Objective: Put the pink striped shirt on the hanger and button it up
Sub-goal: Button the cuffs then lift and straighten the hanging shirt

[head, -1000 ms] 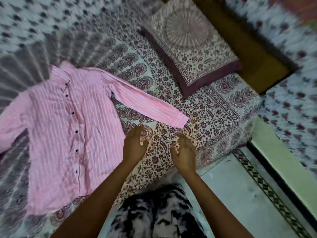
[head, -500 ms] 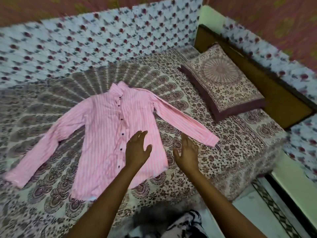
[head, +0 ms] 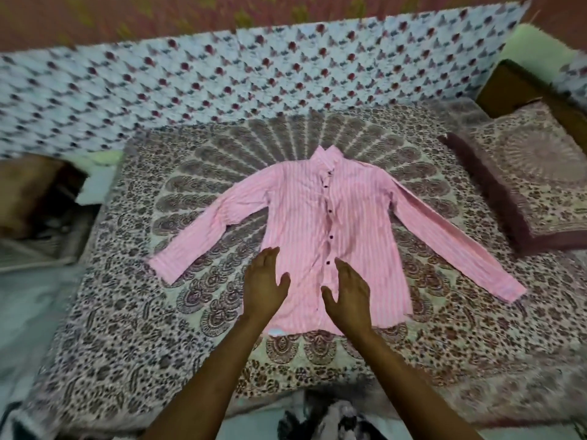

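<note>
Shirt [head: 320, 236] is the landmark here, pink striped, laid flat face-up in the middle of the bedspread [head: 133, 328] with both sleeves fanned out and the collar pointing away from the person; looks like it's spread that way so the front placket and its dark buttons are easy to get at; left hand [head: 263, 289] hangs over the shirt's lower left front, right hand [head: 347, 295] over the lower right front near the hem, placket between them; both have fingers loosely spread, palms down, pinching nothing, and whether they touch the cloth I can't tell; pillow [head: 527, 182] sits well off the shirt's right sleeve; no hanger in view anywhere, so my guess is that needs fetching first.
</note>
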`<move>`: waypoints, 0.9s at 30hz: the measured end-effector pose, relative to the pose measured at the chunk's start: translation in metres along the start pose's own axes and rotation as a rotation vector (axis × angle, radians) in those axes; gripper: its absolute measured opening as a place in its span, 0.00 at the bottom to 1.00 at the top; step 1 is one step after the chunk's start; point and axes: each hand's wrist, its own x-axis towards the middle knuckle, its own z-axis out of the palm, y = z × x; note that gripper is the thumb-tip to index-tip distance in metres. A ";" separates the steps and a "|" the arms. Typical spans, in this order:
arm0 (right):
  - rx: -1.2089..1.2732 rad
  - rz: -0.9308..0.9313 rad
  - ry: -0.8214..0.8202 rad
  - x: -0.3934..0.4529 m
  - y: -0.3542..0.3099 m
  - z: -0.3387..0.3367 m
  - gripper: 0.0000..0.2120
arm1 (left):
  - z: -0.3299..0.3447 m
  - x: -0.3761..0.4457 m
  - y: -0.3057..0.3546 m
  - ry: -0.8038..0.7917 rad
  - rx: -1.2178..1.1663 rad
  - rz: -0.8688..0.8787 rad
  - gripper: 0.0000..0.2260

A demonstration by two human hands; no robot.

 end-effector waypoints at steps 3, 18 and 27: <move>0.004 -0.042 -0.051 0.015 -0.018 0.032 0.29 | -0.006 0.004 -0.034 0.004 0.029 -0.086 0.23; 0.141 -0.082 -0.335 0.082 -0.054 0.221 0.27 | 0.046 0.055 -0.226 -0.071 0.067 -0.460 0.13; 0.255 0.091 -0.212 0.091 -0.060 0.324 0.24 | 0.067 0.106 -0.343 -0.110 0.333 -0.401 0.24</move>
